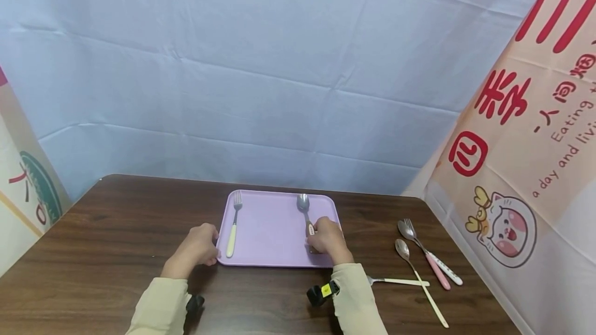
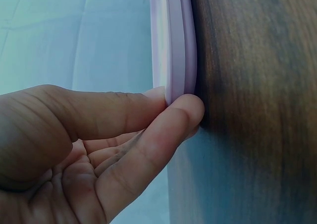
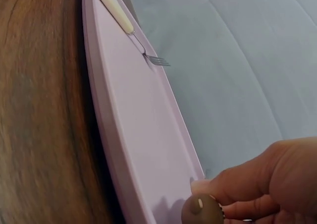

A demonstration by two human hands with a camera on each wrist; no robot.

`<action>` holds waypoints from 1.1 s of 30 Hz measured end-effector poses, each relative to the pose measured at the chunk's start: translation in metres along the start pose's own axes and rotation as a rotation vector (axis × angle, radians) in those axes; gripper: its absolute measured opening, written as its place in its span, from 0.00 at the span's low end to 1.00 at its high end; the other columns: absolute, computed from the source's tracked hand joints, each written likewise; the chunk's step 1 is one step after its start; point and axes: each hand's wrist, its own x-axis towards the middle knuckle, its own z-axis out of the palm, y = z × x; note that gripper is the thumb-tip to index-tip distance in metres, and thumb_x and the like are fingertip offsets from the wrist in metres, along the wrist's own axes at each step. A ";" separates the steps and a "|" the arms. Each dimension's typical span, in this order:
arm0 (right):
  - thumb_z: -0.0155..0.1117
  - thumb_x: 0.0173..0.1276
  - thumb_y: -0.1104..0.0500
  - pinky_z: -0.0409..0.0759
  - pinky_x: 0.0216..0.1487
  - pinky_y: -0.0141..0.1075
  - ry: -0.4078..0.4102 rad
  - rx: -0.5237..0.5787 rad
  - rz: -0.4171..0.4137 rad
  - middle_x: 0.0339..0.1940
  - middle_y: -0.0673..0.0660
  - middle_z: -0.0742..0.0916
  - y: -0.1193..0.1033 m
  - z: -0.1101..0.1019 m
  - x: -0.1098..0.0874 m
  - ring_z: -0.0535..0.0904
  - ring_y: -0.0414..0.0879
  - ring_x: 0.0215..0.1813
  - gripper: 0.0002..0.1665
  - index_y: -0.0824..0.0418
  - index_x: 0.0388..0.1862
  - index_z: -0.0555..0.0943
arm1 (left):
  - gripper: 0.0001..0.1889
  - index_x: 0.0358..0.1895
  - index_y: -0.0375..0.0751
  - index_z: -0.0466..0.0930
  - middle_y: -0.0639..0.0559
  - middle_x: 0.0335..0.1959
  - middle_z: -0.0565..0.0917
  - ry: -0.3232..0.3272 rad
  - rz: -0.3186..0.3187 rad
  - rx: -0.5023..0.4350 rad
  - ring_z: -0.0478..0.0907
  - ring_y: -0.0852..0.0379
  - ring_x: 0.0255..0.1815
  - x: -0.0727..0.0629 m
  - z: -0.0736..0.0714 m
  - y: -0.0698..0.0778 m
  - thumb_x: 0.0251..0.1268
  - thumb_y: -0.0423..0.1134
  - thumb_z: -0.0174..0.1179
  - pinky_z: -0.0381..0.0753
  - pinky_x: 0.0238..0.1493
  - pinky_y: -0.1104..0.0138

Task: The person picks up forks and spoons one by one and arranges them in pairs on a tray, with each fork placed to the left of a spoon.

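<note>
A lilac tray (image 1: 270,231) lies on the wooden table. My left hand (image 1: 197,244) pinches its near left corner; in the left wrist view the thumb meets the rim (image 2: 176,50) from one side and a finger from the other. On the tray's left side rests a fork (image 1: 232,234) with a pale yellow handle, tines pointing away. Over the right side, my right hand (image 1: 328,239) grips a spoon (image 1: 303,203) by its brown handle, bowl pointing away. The rounded handle end (image 3: 200,211) shows beside the fingers in the right wrist view; the hand hides part of the handle.
To the right on the table (image 1: 116,242) lie a white-handled spoon (image 1: 421,278), a pale-handled fork (image 1: 400,282) crossing under it, a pink-handled spoon (image 1: 436,270) and a fork with a patterned white handle (image 1: 448,270). A pale cloth (image 1: 256,81) hangs behind the table.
</note>
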 end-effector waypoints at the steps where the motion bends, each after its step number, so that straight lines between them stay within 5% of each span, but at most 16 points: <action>1: 0.65 0.51 0.66 0.71 0.21 0.34 -0.002 0.003 0.000 0.17 0.55 0.78 -0.001 0.001 0.000 0.73 0.47 0.22 0.07 0.64 0.19 0.76 | 0.18 0.43 0.18 0.69 0.44 0.18 0.75 -0.002 -0.002 0.000 0.76 0.57 0.15 0.000 0.000 0.000 0.46 0.19 0.63 0.79 0.18 0.68; 18: 0.66 0.47 0.66 0.70 0.19 0.34 0.012 0.011 -0.045 0.15 0.54 0.77 -0.016 0.018 0.000 0.72 0.46 0.20 0.10 0.62 0.15 0.73 | 0.19 0.45 0.19 0.69 0.43 0.21 0.75 -0.005 -0.025 -0.003 0.76 0.57 0.16 0.001 0.000 0.000 0.46 0.20 0.63 0.79 0.18 0.68; 33: 0.64 0.47 0.67 0.69 0.16 0.33 0.024 0.037 -0.099 0.10 0.53 0.76 -0.035 0.033 -0.004 0.71 0.45 0.16 0.12 0.61 0.11 0.73 | 0.16 0.39 0.19 0.69 0.43 0.20 0.75 0.015 0.038 -0.015 0.76 0.57 0.14 0.002 0.001 -0.002 0.44 0.19 0.62 0.79 0.16 0.68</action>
